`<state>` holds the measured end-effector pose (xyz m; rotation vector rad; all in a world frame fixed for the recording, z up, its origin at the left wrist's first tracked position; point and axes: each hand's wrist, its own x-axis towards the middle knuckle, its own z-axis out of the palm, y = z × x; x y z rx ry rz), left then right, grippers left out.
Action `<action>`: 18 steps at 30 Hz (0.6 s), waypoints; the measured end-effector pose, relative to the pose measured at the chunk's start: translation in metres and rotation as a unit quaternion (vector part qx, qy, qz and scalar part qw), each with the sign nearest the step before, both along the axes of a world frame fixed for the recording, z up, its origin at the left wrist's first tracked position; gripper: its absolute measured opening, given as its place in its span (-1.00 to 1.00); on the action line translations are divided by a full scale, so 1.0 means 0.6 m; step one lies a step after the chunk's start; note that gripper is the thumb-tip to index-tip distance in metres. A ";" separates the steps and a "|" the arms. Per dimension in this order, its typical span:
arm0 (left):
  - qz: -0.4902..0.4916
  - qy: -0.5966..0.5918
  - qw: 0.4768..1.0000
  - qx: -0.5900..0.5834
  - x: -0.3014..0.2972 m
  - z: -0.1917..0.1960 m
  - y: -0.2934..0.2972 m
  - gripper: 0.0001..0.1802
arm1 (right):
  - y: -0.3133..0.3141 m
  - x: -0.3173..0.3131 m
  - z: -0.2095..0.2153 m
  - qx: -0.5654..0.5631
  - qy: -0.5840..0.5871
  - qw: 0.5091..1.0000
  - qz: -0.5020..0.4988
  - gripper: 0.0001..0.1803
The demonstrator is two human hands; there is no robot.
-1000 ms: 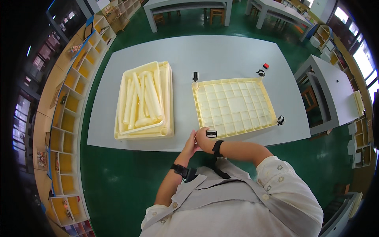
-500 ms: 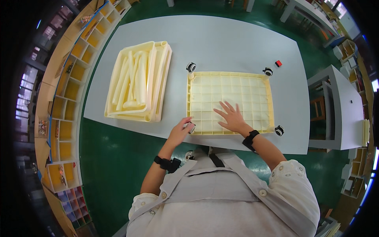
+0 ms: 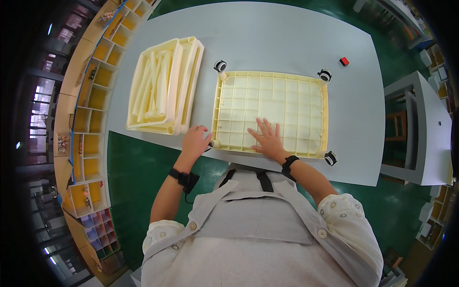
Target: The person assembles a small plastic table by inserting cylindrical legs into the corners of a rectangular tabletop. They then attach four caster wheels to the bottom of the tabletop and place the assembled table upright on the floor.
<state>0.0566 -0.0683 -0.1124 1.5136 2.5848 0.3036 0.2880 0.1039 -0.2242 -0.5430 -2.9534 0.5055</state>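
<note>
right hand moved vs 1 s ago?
Yes. The right hand went from the near table edge, where it met the left hand, forward onto the gridded yellow tray, and now lies flat, fingers spread, on the tray's near part.

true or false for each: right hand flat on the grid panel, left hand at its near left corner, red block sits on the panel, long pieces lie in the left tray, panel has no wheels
1. The right hand lies flat on the yellow grid panel. True.
2. The left hand is at the panel's near left corner. True.
3. The red block sits on the panel. False: it lies on the grey table, beyond the far right corner.
4. Long cream pieces lie in the left tray. True.
5. The panel has no wheels. False: a caster shows at its corners.
</note>
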 end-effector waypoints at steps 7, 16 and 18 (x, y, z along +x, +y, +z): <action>-0.217 0.317 0.784 -0.488 0.072 -0.131 0.048 -0.79 | 0.003 0.003 -0.009 -0.015 0.041 0.999 -0.010 -0.28; -0.260 0.277 0.813 -0.441 0.042 -0.147 0.016 -0.82 | 0.003 0.007 0.001 -0.040 0.037 0.998 0.012 -0.34; -0.242 0.275 0.831 -0.419 0.026 -0.154 0.010 -0.80 | 0.013 -0.002 0.010 -0.014 0.059 0.996 0.067 -0.34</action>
